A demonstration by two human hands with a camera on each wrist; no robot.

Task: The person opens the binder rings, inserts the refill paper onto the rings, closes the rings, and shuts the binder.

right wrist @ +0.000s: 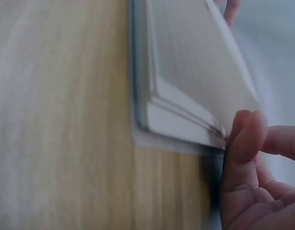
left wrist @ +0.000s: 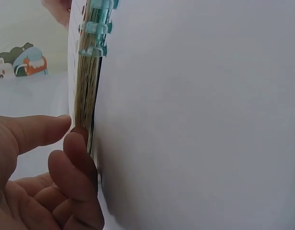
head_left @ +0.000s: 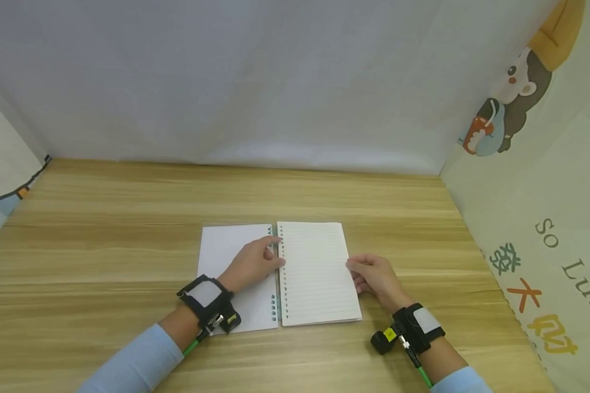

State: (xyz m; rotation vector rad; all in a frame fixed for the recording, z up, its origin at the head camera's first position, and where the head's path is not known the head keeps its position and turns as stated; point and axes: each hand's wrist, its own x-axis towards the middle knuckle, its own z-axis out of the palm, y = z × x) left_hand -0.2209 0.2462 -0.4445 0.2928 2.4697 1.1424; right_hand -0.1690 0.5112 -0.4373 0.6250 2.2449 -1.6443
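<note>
A ring-bound notebook lies spread on the wooden table. Its left side is a blank white sheet (head_left: 226, 243), with teal rings (left wrist: 96, 28) along the inner edge. On the right side rests a thick stack of lined paper (head_left: 314, 273) with punched holes. My left hand (head_left: 253, 262) reaches over the white sheet, and its thumb and fingertips touch the stack's punched edge near the binding. At the outer right edge, my right hand (head_left: 376, 278) pinches pages between thumb and finger. In the right wrist view, the page corners look slightly fanned apart above the cover.
The wood-grain table (head_left: 103, 245) extends around the notebook. A pale cloth (head_left: 255, 87) hangs behind it, and a printed sheet (head_left: 546, 191) with a cartoon and lettering stands on the right. Cameras are strapped to both wrists.
</note>
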